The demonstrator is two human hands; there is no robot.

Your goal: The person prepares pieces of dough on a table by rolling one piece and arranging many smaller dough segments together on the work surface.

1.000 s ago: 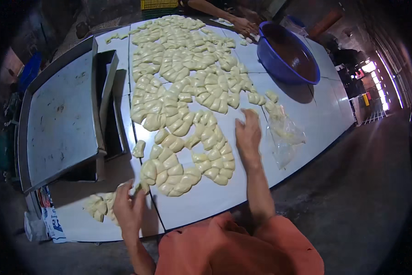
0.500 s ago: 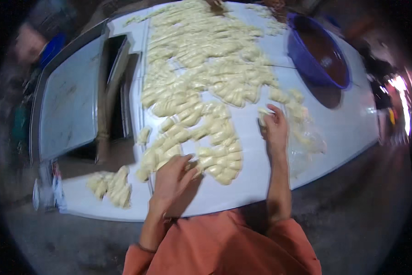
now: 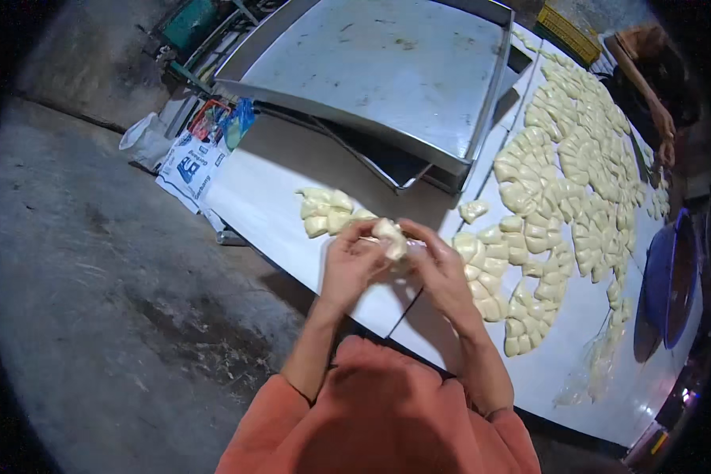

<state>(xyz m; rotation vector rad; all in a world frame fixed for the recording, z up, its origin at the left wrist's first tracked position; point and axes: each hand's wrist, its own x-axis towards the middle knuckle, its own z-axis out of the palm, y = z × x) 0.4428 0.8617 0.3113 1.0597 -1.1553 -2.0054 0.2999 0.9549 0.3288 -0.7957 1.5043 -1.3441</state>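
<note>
A small lump of pale, glossy dough (image 3: pixel 390 238) is held up between the fingertips of both my hands, above the white table (image 3: pixel 272 186). My left hand (image 3: pixel 350 265) grips it from the left with bent fingers. On its other side, the fingers of my right hand (image 3: pixel 444 278) close in on the same lump. Just beyond my left hand lies a small cluster of dough pieces (image 3: pixel 324 210). To the right of my right hand spreads a wide sheet of cut dough pieces (image 3: pixel 533 186), with one loose piece (image 3: pixel 473 211) beside it.
Large metal trays (image 3: pixel 371 67) are stacked at the far side. A purple basin (image 3: pixel 662 276) stands at the right, near a clear plastic bag (image 3: pixel 588 371). Another person's hand (image 3: pixel 665 134) is at the far right edge of the dough. Printed plastic packaging (image 3: pixel 189 170) lies at the left corner.
My view has swung left toward the trays and the small cluster. My hands, apart before over the dough sheet, have come together on the dough lump.
</note>
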